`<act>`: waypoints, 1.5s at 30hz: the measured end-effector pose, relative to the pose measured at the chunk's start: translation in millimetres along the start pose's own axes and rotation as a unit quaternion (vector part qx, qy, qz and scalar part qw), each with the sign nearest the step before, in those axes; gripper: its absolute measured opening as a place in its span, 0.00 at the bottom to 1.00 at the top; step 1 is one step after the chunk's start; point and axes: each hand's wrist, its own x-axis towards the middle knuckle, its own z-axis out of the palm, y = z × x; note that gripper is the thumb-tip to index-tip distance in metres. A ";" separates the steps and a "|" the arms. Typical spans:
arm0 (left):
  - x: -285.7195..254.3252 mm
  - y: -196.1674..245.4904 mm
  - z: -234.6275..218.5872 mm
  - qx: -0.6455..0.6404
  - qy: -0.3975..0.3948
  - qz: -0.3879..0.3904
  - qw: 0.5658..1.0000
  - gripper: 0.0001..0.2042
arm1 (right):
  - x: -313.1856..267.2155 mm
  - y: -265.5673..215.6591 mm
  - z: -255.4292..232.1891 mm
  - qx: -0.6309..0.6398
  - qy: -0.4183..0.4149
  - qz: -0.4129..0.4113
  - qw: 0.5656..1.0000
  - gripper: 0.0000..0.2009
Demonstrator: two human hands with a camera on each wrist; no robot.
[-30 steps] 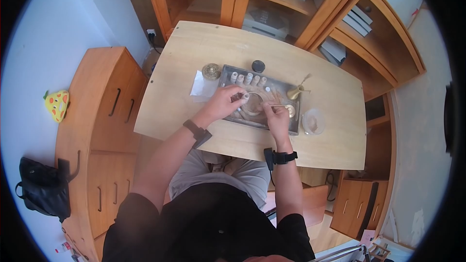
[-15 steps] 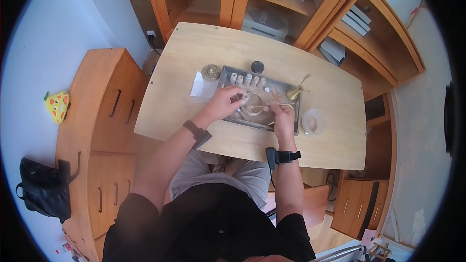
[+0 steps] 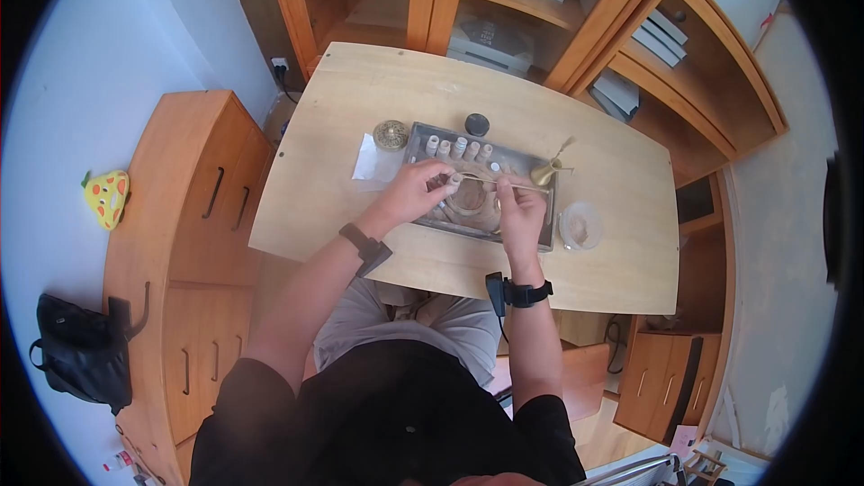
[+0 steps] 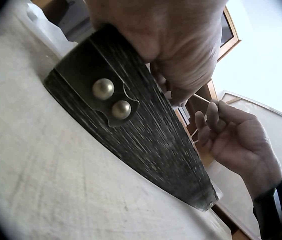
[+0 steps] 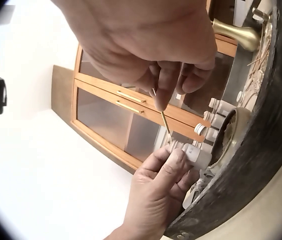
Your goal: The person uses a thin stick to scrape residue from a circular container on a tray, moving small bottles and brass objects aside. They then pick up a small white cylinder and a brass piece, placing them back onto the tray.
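Observation:
My left hand [image 3: 414, 193] holds a small white bottle [image 5: 197, 156] between thumb and fingers, tilted, above the left part of a dark tray [image 3: 480, 237]. With my right hand [image 3: 522, 216] I pinch a thin brass stick [image 5: 165, 123], whose far end is at the bottle's mouth. A round bowl [image 3: 467, 211] sits in the tray below, between both hands. Several small bottles [image 3: 461, 147] stand in a row along the tray's back edge. In the left wrist view the tray's dark side [image 4: 146, 135] hides most of what lies in it.
A brass vase [image 3: 545, 171] stands at the tray's back right, a clear tub [image 3: 580, 226] right of the tray. Behind are a black round lid [image 3: 477, 124] and a patterned round metal piece [image 3: 391, 134]; white paper [image 3: 376, 160] lies at the left.
My right hand has moved with the stick, whose tip went from over the bowl to the bottle's mouth. The left hand has stayed nearly still with the bottle.

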 end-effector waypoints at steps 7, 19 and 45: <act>0.1 1.8 -0.8 -0.009 -0.003 -0.005 1.000 0.09 | -3.5 0.7 -5.8 -0.018 0.036 0.008 0.999 0.10; 0.7 2.7 -1.0 -0.001 -0.003 -0.007 1.000 0.10 | -12.0 35.0 -22.1 -0.192 0.020 0.012 0.981 0.11; 0.4 0.9 -1.3 -0.003 -0.009 -0.018 1.000 0.09 | -7.3 28.0 -23.6 -0.141 -0.007 0.077 0.987 0.13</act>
